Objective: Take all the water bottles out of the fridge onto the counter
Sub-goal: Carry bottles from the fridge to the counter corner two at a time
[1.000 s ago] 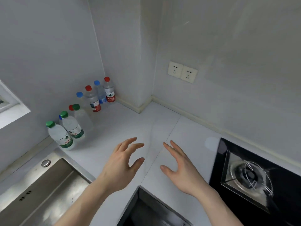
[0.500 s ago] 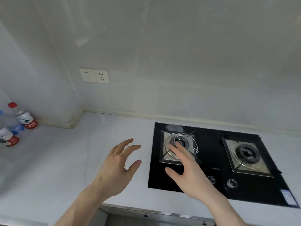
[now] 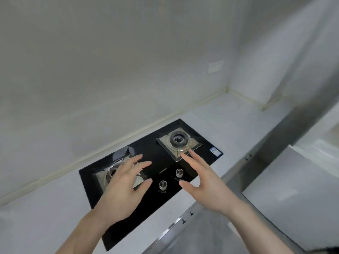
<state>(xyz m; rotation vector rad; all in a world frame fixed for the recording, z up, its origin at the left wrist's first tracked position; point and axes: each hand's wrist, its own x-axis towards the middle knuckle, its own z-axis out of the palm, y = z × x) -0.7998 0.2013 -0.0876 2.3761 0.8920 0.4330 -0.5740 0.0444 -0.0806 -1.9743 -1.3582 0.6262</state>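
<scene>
My left hand (image 3: 122, 189) hovers over the left burner of the black gas hob, fingers spread and empty. My right hand (image 3: 205, 184) hovers beside it above the hob's front edge, fingers straight, holding nothing. The white counter (image 3: 45, 208) runs under both hands. No water bottle is in view. A grey-white appliance panel (image 3: 293, 189) stands at the right, past the counter's end; I cannot tell whether it is the fridge.
The black glass hob (image 3: 161, 162) has two burners and two metal knobs (image 3: 178, 173) at its front. White walls meet in a corner at the far right. A metal strip edges the counter front (image 3: 176, 224).
The view has swung right: the bottles and sockets on the left have left the frame, the hob now lies under both hands, and the grey panel has come into view.
</scene>
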